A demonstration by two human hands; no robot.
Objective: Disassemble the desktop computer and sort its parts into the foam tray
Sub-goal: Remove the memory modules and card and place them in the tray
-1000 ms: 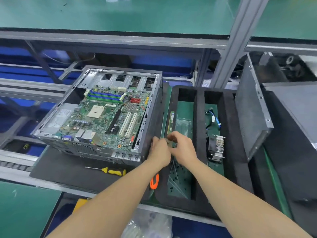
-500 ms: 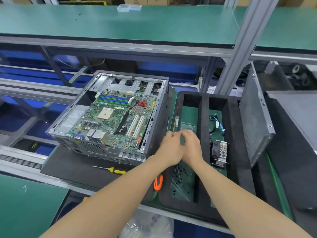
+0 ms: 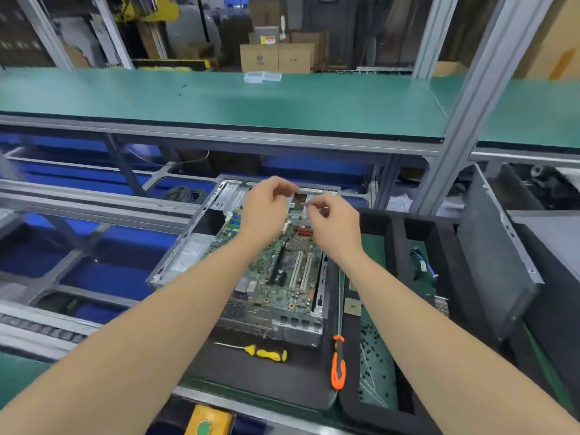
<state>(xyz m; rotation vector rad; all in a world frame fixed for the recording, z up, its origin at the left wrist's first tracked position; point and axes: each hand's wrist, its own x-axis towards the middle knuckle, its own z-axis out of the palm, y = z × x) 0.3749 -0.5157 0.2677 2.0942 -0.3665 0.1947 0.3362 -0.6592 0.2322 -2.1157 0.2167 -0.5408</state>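
Both hands moved off the foam tray (image 3: 394,240). Yellow screwdriver (image 3: 266,354) nearest, between forearms. Computer case (image 3: 282,329) under wrists, tray right of it. Left hand (image 3: 266,208) and right hand (image 3: 334,226) over motherboard (image 3: 273,293) far end, fingers curled; can't tell if holding anything.

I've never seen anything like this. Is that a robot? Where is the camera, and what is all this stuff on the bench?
No robot here: these are a person's two bare arms, filmed by a camera worn on the head, looking forward and down. The left hand and right hand hover over the far end of an open computer case with a green motherboard inside. Their fingers are curled; whether they pinch anything is too blurred to tell. In front of the case lie a yellow screwdriver and an orange-handled tool. To the right sits the black foam tray for removed parts; a small square chip lies in it.
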